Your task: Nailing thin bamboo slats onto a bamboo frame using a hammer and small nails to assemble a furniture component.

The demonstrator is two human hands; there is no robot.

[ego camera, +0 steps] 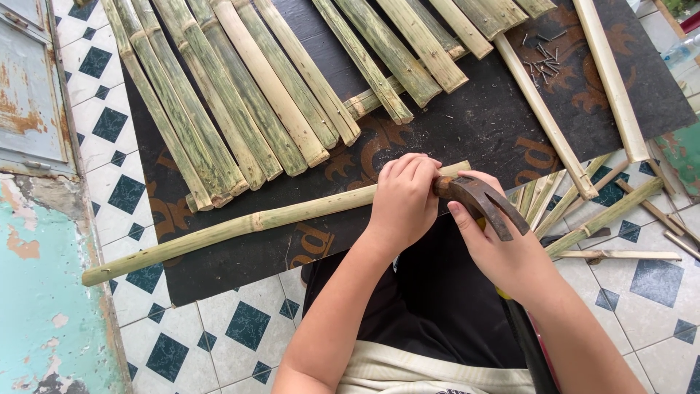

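A long green bamboo pole (240, 227) lies slanted across a dark mat (467, 124), from lower left up to the middle. My left hand (403, 201) is closed over the pole's right end. My right hand (503, 252) grips a rusty claw hammer (477, 201) just below its head, and the head rests against the pole end beside my left fingers. The hammer's handle runs down under my right wrist and is mostly hidden.
Several split bamboo slats (240, 95) lie side by side across the mat's far half. A small pile of nails (543, 62) sits at upper right between two pale strips (609, 80). Thin bamboo offcuts (605, 215) litter the tiled floor (248, 328) at right. A metal door (29, 87) stands at left.
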